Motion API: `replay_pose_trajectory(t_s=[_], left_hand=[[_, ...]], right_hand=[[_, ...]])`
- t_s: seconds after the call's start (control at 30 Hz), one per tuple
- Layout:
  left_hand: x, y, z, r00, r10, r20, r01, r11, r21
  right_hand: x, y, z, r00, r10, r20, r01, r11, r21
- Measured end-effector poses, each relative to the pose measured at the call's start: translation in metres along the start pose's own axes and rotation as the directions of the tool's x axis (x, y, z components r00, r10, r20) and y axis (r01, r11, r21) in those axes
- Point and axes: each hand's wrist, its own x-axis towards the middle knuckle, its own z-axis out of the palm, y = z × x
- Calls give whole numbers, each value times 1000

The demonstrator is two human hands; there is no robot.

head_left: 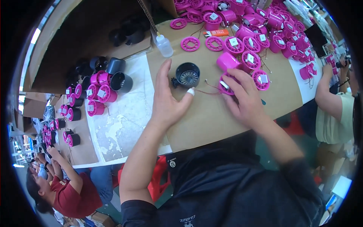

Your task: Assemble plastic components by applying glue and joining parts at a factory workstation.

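A black cup-shaped housing stands on the brown work surface, its open top showing a slotted grille inside. My left hand is spread beside it, fingers apart; the thumb, in a white fingertip cover, comes close to its near rim. Whether the thumb touches it I cannot tell. My right hand is closed on a pink round fan part with a white label. Thin reddish wires run from that part to the left, in front of the black housing. My fingers hide part of it.
Pink fan parts pile up at the back right. A clear squeeze bottle and an orange box cutter lie toward the back. Black and pink assemblies stand left. A co-worker sits left, another right.
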Motion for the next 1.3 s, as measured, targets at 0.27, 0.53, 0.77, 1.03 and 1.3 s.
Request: replay_pose_trajectory(t_s=[0.27, 0.53, 0.77, 1.03, 1.3], left_hand=[[7, -7, -2, 997, 71, 18, -72, 997, 11], [-6, 14, -7, 877, 477, 60, -481, 874, 72], [-8, 24, -1, 873, 487, 8, -484, 870, -96], [-11, 17, -9, 846, 508, 165, -506, 861, -57], [-16, 25, -17, 940, 179, 292, -172, 984, -53]], right_hand=[[-5, 12, 2, 988, 148, -43, -138, 973, 188], [3, -14, -5, 955, 288, -71, -111, 568, 816], [5, -29, -1, 982, 157, 103, -179, 617, 767], [-6, -26, -8, 981, 190, 38, -175, 782, 599], [-18, -19, -3, 975, 221, 8, -211, 921, 326]])
